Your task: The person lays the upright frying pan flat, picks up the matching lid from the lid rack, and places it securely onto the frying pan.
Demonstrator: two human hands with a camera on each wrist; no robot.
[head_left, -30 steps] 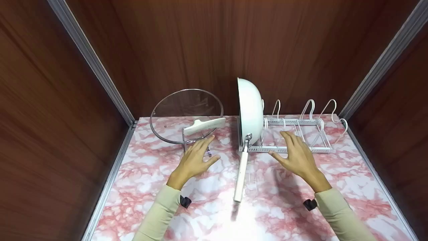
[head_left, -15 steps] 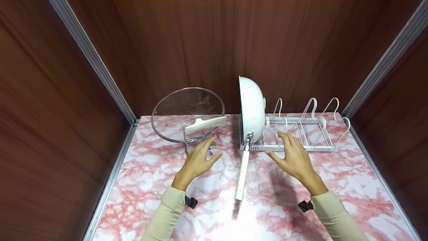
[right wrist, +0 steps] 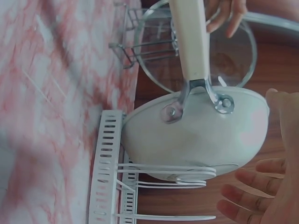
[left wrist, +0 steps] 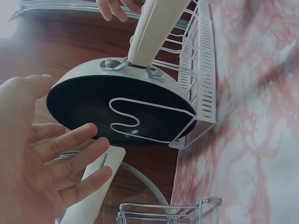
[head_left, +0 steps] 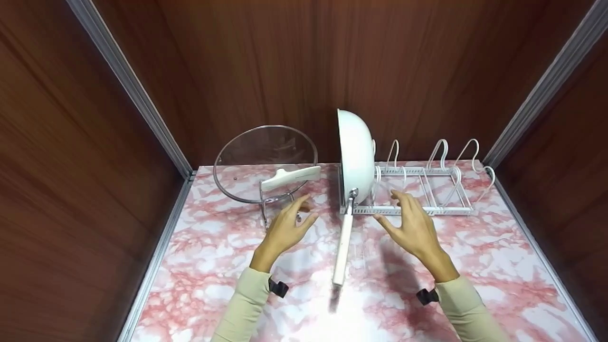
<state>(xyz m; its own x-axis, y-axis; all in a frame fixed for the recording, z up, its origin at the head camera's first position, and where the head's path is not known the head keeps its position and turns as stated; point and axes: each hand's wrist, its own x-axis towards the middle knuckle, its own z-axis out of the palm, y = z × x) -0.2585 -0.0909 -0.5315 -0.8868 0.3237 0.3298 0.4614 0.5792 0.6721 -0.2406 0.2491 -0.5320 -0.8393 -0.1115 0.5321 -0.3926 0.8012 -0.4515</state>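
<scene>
A pale mint frying pan (head_left: 357,154) stands on its side in the left end of a white wire rack (head_left: 422,210), its cream handle (head_left: 343,251) pointing toward me. The left wrist view shows its black inside (left wrist: 88,105). To the left, a round glass lid (head_left: 256,156) with a cream grip (head_left: 292,177) leans in a small chrome stand (head_left: 264,209). My left hand (head_left: 285,229) hovers before the stand, fingers loosely spread and holding nothing. Right of the pan handle, my right hand (head_left: 414,228) hovers in front of the rack, likewise holding nothing.
Several white wire loops (head_left: 439,152) rise from the rack's right part. Dark wood panels (head_left: 304,61) enclose the back and sides, with grey metal strips (head_left: 135,95) at the corners. The tabletop (head_left: 209,266) has a pink and white marble pattern.
Both hands have drifted slightly inward, toward the pan handle. The pan, lid and rack stay put; the head view shifts a little.
</scene>
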